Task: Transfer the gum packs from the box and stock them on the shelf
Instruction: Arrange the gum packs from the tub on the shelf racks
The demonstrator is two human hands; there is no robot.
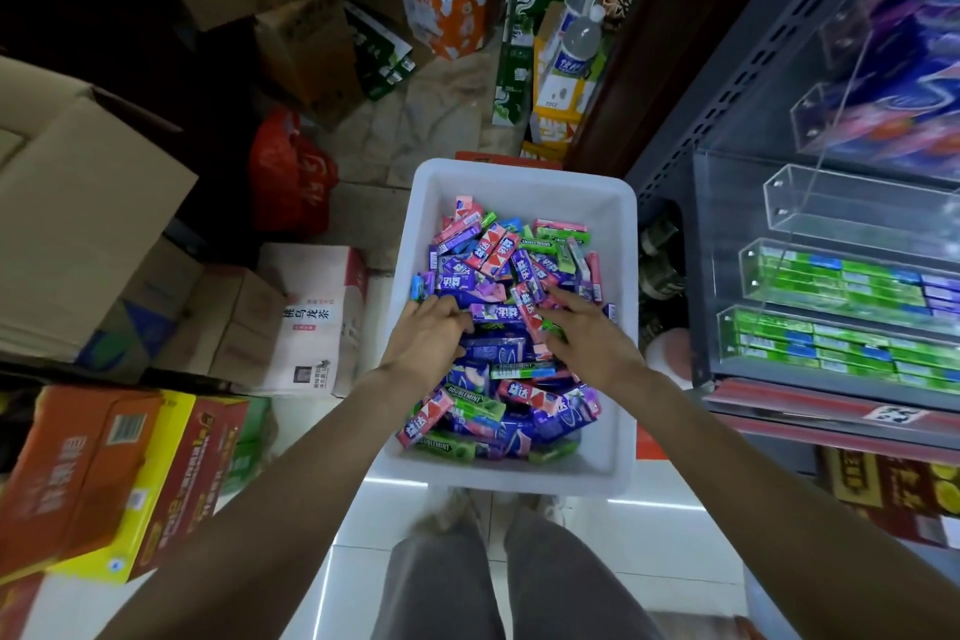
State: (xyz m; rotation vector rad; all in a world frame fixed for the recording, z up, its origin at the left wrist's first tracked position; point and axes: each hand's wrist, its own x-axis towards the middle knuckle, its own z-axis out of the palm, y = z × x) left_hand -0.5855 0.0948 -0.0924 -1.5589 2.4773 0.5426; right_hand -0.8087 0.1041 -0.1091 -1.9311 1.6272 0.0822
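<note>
Down among the gum packs (498, 327) both hands work inside the white box (621, 244). Left hand (428, 335) lies palm down near the left wall of the box, its fingers bent and dug into the pile around blue and purple packs; whether they actually grip one I cannot tell. Right hand (587, 335) rests on the pile just right of it, fingers loosely spread and pointing far-left, fingertips touching a red-and-white pack and a green one. Between the two hands lie dark blue packs and a long green Doublemint stick (522, 370). The packs fill the floor of the box in a loose heap of blue, purple, pink, red and green, lying every way. Near the bottom edge of the view the person's grey trouser legs (441, 582) stand on pale glossy floor tiles. To the right stands the shelf (727, 275) with clear acrylic trays: the two nearer trays hold rows of green gum packs (841, 286), the farther tray (857, 210) shows none. To the left are cardboard cartons (93, 223), a pink-and-white carton (317, 322) and a red plastic bag (291, 171)
</note>
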